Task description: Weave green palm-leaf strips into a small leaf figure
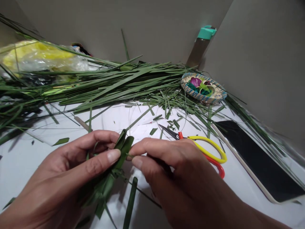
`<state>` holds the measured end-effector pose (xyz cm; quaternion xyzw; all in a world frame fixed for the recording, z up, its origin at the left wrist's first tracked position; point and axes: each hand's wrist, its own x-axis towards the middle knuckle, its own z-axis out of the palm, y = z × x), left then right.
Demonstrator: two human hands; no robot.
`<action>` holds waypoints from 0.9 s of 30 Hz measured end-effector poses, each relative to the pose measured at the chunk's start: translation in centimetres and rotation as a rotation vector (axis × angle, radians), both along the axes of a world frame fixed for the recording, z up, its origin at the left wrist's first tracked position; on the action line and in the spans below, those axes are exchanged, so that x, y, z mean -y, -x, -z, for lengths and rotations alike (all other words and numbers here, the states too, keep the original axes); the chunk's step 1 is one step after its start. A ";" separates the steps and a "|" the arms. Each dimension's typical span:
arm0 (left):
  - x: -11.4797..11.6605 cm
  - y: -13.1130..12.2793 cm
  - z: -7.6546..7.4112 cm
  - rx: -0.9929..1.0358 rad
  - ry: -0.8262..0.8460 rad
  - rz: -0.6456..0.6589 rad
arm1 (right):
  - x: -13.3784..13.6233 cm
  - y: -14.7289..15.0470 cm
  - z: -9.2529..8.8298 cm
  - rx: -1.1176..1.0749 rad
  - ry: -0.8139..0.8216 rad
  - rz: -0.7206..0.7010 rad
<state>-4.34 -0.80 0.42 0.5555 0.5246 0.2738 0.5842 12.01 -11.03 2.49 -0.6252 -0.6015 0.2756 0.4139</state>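
the left hand [71, 168] grips a folded green leaf weave [105, 187] between thumb and fingers, hiding its middle so the crossings can't be made out, while the right hand [173, 165] pinches a thin leaf strip [130, 156] running into the weave, its end lost behind the fingers. the weave sits between the hands, above a white table [119, 122], with a loose strip [130, 203] running off the bottom edge. just right of the hands lie scissors [209, 147] with yellow and red handles, the red partly hidden by the right hand, and at the far end of a heap of long green leaf strips [119, 84] a round woven dish [183, 81] holds purple and teal folded pieces [195, 82], too jumbled to make out singly.
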 end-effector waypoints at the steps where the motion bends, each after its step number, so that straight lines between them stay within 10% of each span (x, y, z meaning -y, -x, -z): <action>1: 0.1 0.2 0.0 0.008 0.018 -0.006 | -0.1 -0.1 0.1 -0.009 -0.005 -0.012; 9: 1.0 1.7 0.0 0.099 0.246 -0.110 | -0.9 -0.4 0.0 -0.274 0.161 -0.026; 27: -0.2 -0.1 0.4 0.142 0.173 0.022 | -1.1 -0.7 0.2 -0.358 0.271 0.019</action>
